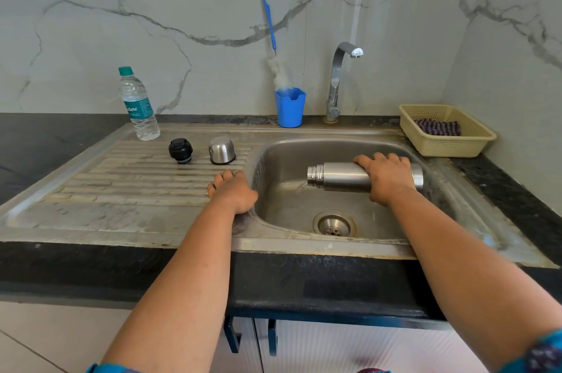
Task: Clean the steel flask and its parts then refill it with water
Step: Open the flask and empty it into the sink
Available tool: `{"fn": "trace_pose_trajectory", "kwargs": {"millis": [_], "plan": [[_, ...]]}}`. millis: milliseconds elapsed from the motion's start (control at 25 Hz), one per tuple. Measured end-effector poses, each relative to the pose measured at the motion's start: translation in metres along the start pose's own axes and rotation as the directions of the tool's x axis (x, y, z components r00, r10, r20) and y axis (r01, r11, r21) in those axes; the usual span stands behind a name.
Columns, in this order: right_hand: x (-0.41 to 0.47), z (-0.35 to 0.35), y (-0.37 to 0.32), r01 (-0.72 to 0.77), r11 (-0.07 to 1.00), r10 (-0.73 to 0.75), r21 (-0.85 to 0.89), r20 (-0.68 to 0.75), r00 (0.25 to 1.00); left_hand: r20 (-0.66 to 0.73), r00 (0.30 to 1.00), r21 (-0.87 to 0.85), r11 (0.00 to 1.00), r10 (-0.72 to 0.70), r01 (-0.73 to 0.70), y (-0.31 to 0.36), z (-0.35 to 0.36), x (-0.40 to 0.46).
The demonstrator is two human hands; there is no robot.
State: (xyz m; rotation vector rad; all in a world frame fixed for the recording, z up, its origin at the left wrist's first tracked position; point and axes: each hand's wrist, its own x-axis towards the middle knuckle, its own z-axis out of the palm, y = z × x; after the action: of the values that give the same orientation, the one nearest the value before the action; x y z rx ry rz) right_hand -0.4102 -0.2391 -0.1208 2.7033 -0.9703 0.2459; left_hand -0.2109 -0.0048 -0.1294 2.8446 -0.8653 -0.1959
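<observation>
A: Where is the flask (343,176)?
B: Over the sink (304,205) bowl, lying on its side with its open mouth to the left. The right hand (387,176) grips its body from above, fingers curled round it. A thin stream of water runs from the mouth into the bowl.

A: And the left hand (232,191)?
B: It rests on the sink edge beside the drainboard (137,178), fingers loosely bent, holding nothing.

A: The 2 parts?
B: Both stand on the drainboard, near each other but apart: the black stopper (180,150) on the left, the steel cup (222,150) upside down on the right.

A: Anything else?
B: A plastic water bottle (138,105) at the back left, a blue mug (289,107) with a brush (275,47) in it beside the tap (339,77), and a basket (447,141) with a striped cloth (438,127) on the counter (517,190) at the right
</observation>
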Motion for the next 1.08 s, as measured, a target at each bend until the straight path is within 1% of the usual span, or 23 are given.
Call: {"fn": "trace_pose_trajectory", "kwargs": {"millis": [800,1080], "plan": [[-0.0015,-0.0023,-0.0015,0.006,1.0,-0.006,-0.006,0.023,1.0,0.008,1.0,-0.004,1.0,-0.007,0.007,-0.0001,0.0016,0.0033],[-0.0011,-0.0055,-0.0047,0.031,0.997,-0.031,-0.078,0.004,1.0,0.005,1.0,-0.006,1.0,-0.009,0.009,0.0,0.0016,0.0031]]}}
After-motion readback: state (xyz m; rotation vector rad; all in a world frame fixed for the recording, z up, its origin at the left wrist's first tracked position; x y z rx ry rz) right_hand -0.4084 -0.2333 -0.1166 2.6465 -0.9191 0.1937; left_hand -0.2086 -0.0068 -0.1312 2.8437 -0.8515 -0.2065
